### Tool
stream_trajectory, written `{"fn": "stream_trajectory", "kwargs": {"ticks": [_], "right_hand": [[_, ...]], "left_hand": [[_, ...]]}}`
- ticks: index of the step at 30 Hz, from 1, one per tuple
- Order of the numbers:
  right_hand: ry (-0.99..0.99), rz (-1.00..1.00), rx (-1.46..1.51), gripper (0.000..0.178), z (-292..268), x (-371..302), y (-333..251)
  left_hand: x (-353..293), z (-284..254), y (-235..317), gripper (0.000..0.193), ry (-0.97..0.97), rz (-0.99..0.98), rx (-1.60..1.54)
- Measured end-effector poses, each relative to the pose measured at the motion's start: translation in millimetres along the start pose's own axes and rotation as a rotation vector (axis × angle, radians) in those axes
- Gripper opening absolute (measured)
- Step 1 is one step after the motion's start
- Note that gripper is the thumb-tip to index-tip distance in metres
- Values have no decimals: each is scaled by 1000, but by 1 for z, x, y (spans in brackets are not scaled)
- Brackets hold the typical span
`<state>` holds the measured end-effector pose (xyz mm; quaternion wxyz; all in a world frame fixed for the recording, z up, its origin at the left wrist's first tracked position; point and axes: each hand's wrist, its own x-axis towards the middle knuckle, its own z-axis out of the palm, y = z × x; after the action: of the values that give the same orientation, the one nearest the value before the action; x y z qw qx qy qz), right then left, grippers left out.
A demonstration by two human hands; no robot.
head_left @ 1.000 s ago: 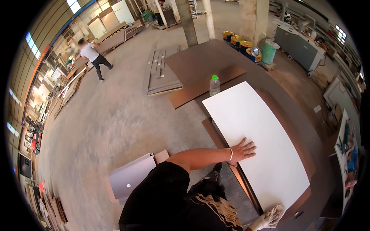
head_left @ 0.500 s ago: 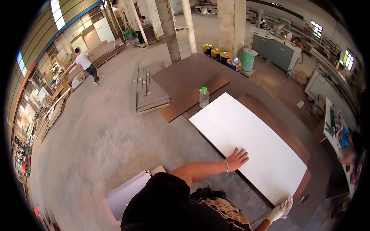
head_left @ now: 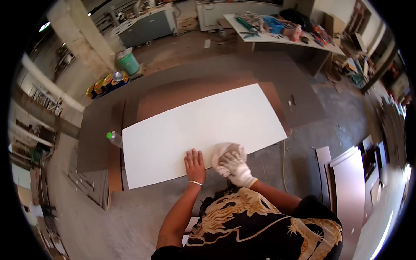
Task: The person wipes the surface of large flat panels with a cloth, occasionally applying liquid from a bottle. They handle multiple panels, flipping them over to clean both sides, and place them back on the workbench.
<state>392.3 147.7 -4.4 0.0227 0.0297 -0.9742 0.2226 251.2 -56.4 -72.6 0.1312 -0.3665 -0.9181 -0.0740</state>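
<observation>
A long white panel (head_left: 199,125) lies flat on top of brown boards. My left hand (head_left: 194,167), bare with a light band at the wrist, rests palm down on its near edge, fingers spread. Just to the right, my right hand (head_left: 236,168) wears a white glove and presses a crumpled pale cloth (head_left: 227,151) onto the panel by the same edge. The gloved fingers are bent over the cloth, and part of it is hidden beneath them. A clear bottle with a green cap (head_left: 115,138) stands against the panel's left end.
The brown boards (head_left: 173,82) spread wide under the panel. Behind them are paint cans (head_left: 102,86), a green bucket (head_left: 128,63) and a cluttered white table (head_left: 260,39). More panels (head_left: 349,182) lean at the right; grey boards (head_left: 93,186) lie on the left floor.
My view has swung to the right. My right hand has brought the cloth from the panel's right corner to the middle of its near edge, close to my left hand, which stays flat on the panel.
</observation>
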Motion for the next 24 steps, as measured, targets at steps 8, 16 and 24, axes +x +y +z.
{"fn": "stream_trajectory", "kwargs": {"ticks": [8,16,24], "right_hand": [[269,-14,1,54,-23,-26,38],[1121,867,709,31,-70,-133,308],[1399,758,1608,38,-117,-96,319]], "left_hand": [[-9,-26,-21,73,-94,7,46],[13,-49,-16,90,-296,16,-6],[-3,-47,-19,87,-310,-45,163]]}}
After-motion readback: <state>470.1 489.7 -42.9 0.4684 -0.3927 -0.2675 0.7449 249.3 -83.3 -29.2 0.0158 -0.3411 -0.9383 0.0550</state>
